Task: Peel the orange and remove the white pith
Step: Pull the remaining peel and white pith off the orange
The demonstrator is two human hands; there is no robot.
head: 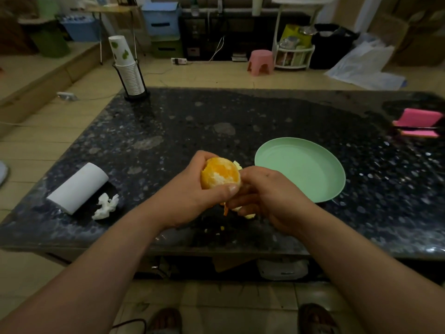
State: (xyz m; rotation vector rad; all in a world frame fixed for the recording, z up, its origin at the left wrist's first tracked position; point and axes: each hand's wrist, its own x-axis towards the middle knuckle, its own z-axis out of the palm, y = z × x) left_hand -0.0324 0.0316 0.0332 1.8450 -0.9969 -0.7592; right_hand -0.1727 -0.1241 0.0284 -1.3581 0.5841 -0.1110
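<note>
- Orange point(220, 173), round and largely peeled, with patches of white pith on its exposed flesh, is held above the near edge of the black speckled stone table point(168, 131).
- Left hand point(190, 189) is wrapped around the fruit, fingers behind it and thumb pressed across its lower front.
- Right hand point(267, 194) is closed, touching the orange's right side, and grips loose strips of orange peel point(237, 209) that hang beneath the fingers.
- Small peel fragments point(222, 228) lie on the table below the hands.
- Pale green round plate point(301, 169) sits just right of the hands, toward the near right part of the surface.
- White paper roll point(78, 188) lies on its side near the near left corner, with a crumpled white tissue point(106, 206) just beside it.
- Stack of white paper cups in a black wire holder point(131, 75) stands at the far left corner.
- Pink stand point(419, 122) sits at the right edge.
</note>
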